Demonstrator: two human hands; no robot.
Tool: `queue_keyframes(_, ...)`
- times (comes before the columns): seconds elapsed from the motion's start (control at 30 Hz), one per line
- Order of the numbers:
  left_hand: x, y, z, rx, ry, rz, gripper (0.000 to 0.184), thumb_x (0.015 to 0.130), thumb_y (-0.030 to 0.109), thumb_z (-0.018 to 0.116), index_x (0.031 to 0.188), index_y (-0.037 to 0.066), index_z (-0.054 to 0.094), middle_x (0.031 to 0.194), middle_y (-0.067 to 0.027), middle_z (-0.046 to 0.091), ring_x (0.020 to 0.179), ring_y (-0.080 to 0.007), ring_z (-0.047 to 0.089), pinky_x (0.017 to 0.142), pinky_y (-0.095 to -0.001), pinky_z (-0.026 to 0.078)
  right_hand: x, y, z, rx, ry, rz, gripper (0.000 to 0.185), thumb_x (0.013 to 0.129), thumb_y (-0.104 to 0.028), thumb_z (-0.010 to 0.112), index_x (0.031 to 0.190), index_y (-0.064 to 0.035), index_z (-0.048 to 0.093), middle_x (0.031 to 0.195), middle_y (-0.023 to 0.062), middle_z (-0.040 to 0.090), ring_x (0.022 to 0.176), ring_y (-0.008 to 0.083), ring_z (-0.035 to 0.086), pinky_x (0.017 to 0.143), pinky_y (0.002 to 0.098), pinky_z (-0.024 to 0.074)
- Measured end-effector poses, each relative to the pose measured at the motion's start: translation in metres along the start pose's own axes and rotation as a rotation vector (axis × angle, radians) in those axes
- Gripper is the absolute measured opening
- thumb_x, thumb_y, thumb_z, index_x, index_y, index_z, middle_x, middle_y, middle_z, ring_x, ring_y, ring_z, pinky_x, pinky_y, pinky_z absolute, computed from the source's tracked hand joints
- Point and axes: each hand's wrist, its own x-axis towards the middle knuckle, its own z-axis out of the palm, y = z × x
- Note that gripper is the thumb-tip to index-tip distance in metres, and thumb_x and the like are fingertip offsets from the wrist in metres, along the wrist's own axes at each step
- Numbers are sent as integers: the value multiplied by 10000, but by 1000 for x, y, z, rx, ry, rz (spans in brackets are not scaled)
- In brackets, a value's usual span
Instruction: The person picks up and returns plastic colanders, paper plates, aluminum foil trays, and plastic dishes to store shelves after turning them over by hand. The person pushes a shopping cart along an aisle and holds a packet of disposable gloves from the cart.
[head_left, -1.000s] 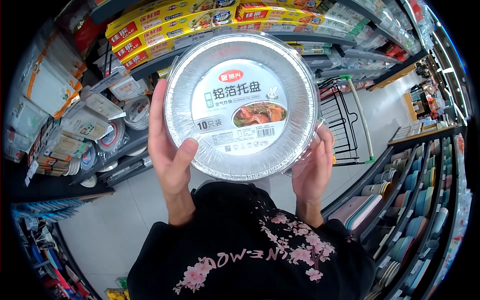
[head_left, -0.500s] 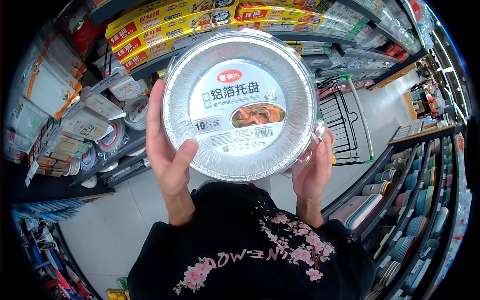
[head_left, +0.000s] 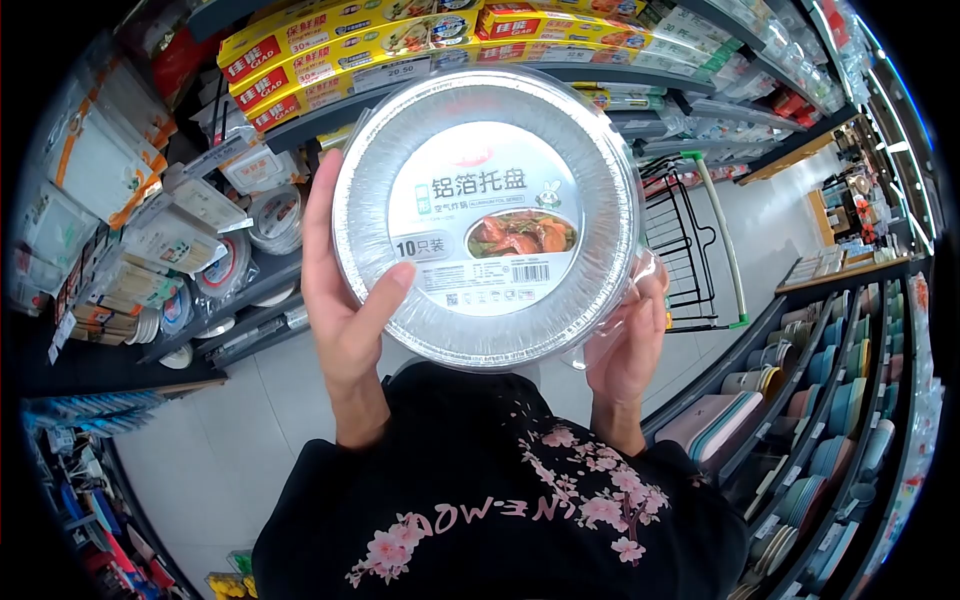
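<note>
A pack of round aluminium foil trays (head_left: 487,330) in clear plastic wrap is held up in front of my chest, its printed label facing me. My left hand (head_left: 350,310) grips the left edge, thumb across the front and the other fingers behind the rim. On the lower right, my right hand (head_left: 628,340) is closed on the pack's edge and loose clear wrap; part of its fingers is hidden behind the plastic. The label shows a picture of cooked food and a count printed at its left.
Yellow cling wrap boxes (head_left: 350,70) line the shelf ahead. Packaged disposable tableware (head_left: 225,265) hangs and sits at the left. A shopping cart (head_left: 690,245) stands beyond my right hand, and shelves of bowls and plates (head_left: 830,400) run along the right.
The pack has shifted slightly right and down, with both hands still on it. Glare now covers the red logo at the top of the label.
</note>
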Motion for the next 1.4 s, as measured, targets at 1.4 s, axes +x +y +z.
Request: queue_keyframes(1.4,-5,9,5,5,102,106,844,761,58,636,1509,-33,256,1484,-242,366,1370,-304,411,1161,-408,296,-5,19,-17,63,-3,17,444,984,-117,571,1385,48,473,1312,148,600,1139,215,626,956,357,529)
